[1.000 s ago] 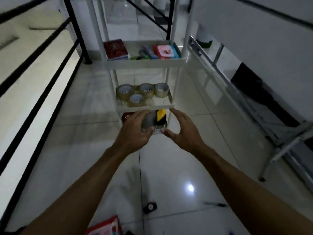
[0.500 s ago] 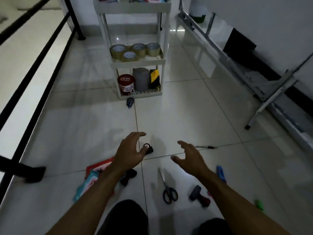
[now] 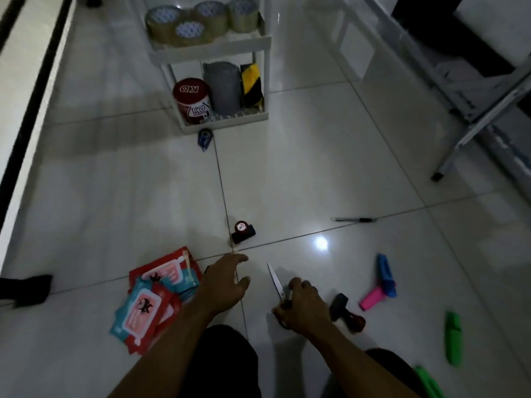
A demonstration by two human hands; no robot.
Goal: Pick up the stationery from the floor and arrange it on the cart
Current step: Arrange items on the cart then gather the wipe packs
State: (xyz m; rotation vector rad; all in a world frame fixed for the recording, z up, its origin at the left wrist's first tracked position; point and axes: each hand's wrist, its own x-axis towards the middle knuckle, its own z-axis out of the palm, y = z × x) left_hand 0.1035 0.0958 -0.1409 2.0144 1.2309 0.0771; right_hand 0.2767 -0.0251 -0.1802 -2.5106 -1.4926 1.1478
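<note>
My right hand (image 3: 301,307) is closed around the handles of a pair of scissors (image 3: 275,281) lying on the floor, blades pointing away. My left hand (image 3: 222,282) hovers open just left of it, over a stack of red and teal packets (image 3: 155,300). Other stationery lies scattered on the tiles: a small black tape dispenser (image 3: 242,232), a pen (image 3: 353,219), a blue item (image 3: 386,275), a pink highlighter (image 3: 372,298), a black stamp (image 3: 346,311), two green markers (image 3: 454,337), and a correction tape (image 3: 204,138). The white cart (image 3: 212,48) stands ahead.
The cart's middle shelf holds several brown tape rolls (image 3: 186,25); the bottom shelf holds a red tin (image 3: 192,100), a grey roll and a yellow-black tape. A metal frame leg (image 3: 448,162) stands at right. A black railing (image 3: 34,90) runs along the left.
The view dropped from the cart to the floor. Both hands came away from the bottom shelf and lowered; my right hand closed on the scissors' handles.
</note>
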